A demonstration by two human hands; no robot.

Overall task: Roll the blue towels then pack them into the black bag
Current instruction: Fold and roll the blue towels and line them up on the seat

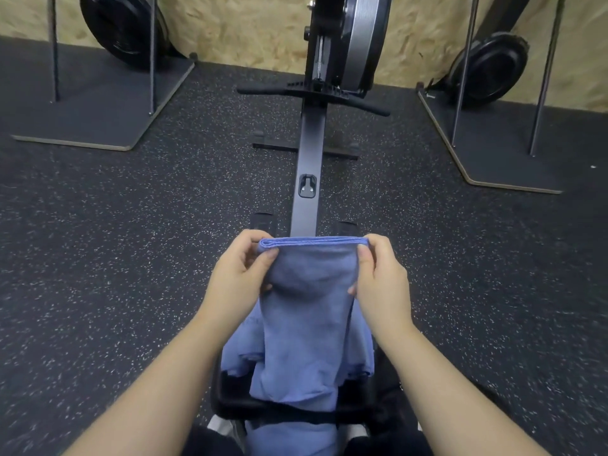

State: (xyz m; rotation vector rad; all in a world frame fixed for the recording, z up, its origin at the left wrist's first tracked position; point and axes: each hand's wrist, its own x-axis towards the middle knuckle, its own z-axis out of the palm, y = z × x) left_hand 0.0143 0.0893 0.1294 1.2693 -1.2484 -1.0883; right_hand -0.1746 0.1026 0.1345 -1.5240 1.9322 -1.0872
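A folded blue towel [309, 311] hangs lengthwise in front of me, its folded top edge held up level. My left hand [241, 274] pinches the top left corner and my right hand [378, 274] pinches the top right corner, thumbs on the near side. The towel's lower end drapes over another crumpled blue towel [358, 350] that lies on the black seat [230, 399] of the rowing machine. The black bag is not in view.
The rowing machine's rail [307, 172] runs away from me to its flywheel [355, 37] and black handle [312, 93]. Two flat stands [98, 103] [500, 146] with upright poles sit left and right on the speckled rubber floor.
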